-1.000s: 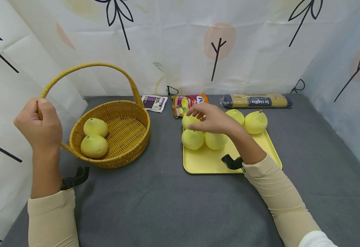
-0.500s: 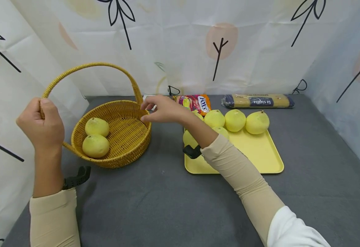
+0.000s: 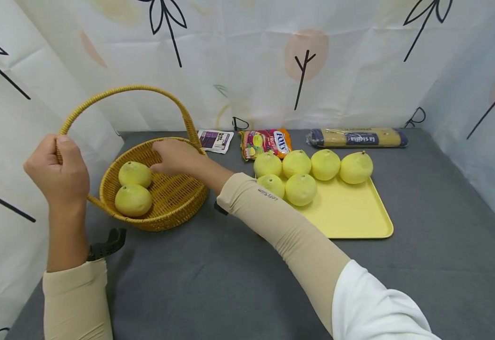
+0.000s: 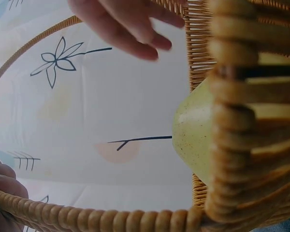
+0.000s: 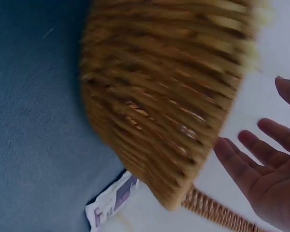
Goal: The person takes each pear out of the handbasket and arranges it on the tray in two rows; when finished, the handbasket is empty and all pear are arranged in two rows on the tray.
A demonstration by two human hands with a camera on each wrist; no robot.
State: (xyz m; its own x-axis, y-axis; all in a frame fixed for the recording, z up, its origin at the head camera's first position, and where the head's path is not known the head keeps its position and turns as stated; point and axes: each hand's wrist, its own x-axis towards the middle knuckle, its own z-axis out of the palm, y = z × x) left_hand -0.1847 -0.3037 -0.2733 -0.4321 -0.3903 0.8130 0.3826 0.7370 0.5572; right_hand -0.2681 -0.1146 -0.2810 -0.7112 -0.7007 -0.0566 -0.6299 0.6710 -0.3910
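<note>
the person's left forearm wears a close-fitting beige sleeve (image 3: pixel 76 302) with a broad plain cuff; between it and the bare left hand (image 3: pixel 58 170) sits a black wristband (image 3: pixel 108 245) with a curved projecting piece. beyond the bare right hand (image 3: pixel 178 157), a matching beige arm cover (image 3: pixel 291 238) bears small dark lettering (image 3: pixel 267 194) and fine creases, meeting a loose white garment sleeve (image 3: pixel 370 297); a black fitting (image 3: pixel 220 208) shows partly beside its cuff.
</note>
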